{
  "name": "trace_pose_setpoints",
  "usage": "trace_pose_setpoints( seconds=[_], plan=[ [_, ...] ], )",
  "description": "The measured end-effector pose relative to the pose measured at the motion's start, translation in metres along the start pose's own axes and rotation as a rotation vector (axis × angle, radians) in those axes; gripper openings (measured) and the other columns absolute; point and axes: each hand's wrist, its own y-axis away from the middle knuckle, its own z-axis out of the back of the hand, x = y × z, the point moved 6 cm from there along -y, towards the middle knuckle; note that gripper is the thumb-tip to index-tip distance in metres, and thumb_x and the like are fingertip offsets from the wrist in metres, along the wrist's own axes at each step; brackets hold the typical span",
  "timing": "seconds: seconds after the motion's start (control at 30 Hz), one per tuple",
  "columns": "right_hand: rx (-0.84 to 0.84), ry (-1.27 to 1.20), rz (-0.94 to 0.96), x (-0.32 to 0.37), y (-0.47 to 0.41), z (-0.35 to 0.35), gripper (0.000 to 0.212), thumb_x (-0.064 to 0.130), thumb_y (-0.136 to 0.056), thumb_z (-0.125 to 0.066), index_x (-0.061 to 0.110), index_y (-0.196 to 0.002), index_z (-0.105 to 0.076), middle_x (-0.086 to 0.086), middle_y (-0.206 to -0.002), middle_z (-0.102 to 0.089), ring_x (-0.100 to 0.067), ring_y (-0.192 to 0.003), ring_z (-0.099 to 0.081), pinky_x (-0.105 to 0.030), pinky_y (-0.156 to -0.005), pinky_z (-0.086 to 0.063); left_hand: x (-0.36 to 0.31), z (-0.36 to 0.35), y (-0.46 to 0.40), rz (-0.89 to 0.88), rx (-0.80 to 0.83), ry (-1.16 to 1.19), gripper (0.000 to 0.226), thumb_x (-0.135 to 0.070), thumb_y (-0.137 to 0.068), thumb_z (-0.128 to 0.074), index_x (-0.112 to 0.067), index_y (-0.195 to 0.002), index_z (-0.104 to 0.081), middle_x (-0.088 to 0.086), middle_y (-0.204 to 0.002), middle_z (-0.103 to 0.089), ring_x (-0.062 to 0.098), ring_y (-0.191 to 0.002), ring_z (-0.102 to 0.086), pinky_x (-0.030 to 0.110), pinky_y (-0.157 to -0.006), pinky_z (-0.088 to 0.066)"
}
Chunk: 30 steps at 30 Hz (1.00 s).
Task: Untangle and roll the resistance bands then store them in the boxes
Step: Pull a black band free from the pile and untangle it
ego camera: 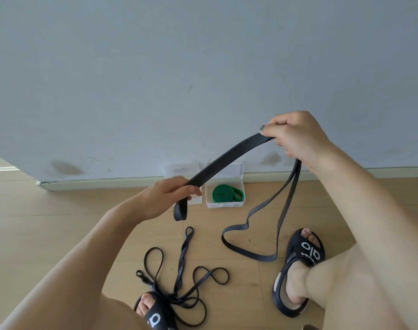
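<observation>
— Where does the wide band sit against each grip?
— Stretched flat between both. Left hand [166,195] curled round the wide black band [227,160] near its folded end, a short loop hanging out below the fist at 6 o'clock. Right hand [296,136] pinching the same band higher up, at 2 o'clock from the left, thumb and fingers closed on it. From there two strands dropping to the floor [60,229] and looping beside the right sandal [298,265].
— Room to move?
— Grey wall [179,67] close behind, skirting along its foot. Open clear box [224,194] against it at 12 o'clock, lid up, holding a rolled green band [223,193]. Another clear box [196,198] just left, mostly hidden by the left hand. Tangle of thin black bands [179,277] at 6 o'clock, draped over the left sandal [155,310].
— Materials?
— Matte rubbery strap, flat and broad; thin bands glossy, cord-like. Pale wood-look floor planks, smooth. Scuffed wall paint.
</observation>
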Motion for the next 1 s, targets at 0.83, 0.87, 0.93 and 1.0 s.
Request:
trace_pose_setpoints(
  seconds=[0.83,0.87,0.93,1.0],
  plan=[
    [-0.056,-0.035,-0.194,-0.046,-0.022,0.02,0.011,0.018,-0.087,-0.07,0.008,-0.085,-0.067,0.009,-0.045,-0.033,-0.018,-0.048,-0.025,-0.027,-0.047,-0.022,0.024,0.054,0.021,-0.024,-0.314,0.52,0.038,-0.036,-0.081,-0.085,-0.002,-0.093,-0.072,0.012,-0.097,-0.075,0.031,-0.095,-0.077,0.037,-0.088,-0.062],
    [-0.04,-0.052,-0.203,-0.047,-0.022,0.019,0.009,0.018,-0.086,-0.07,0.01,-0.086,-0.065,0.009,-0.046,-0.031,-0.018,-0.048,-0.023,-0.027,-0.046,-0.02,0.026,0.055,0.022,-0.026,-0.291,0.594,0.05,-0.048,-0.069,-0.091,-0.005,-0.09,-0.076,0.011,-0.098,-0.075,0.028,-0.091,-0.077,0.032,-0.084,-0.062],
    [0.007,-0.088,-0.217,-0.049,-0.024,0.015,0.011,0.017,-0.086,-0.069,0.013,-0.088,-0.059,0.008,-0.046,-0.027,-0.017,-0.047,-0.019,-0.027,-0.046,-0.018,0.027,0.054,0.023,-0.069,-0.229,0.743,0.056,-0.056,-0.059,-0.094,-0.009,-0.086,-0.079,0.007,-0.099,-0.075,0.02,-0.086,-0.075,0.027,-0.084,-0.06],
    [0.042,-0.094,-0.234,-0.051,-0.024,0.011,0.014,0.017,-0.087,-0.07,0.009,-0.085,-0.058,0.006,-0.05,-0.028,-0.016,-0.047,-0.02,-0.027,-0.046,-0.018,0.025,0.053,0.021,-0.132,-0.166,0.895,0.04,-0.049,-0.074,-0.088,-0.013,-0.088,-0.077,0.001,-0.095,-0.072,0.019,-0.092,-0.072,0.033,-0.095,-0.058]
  ],
)
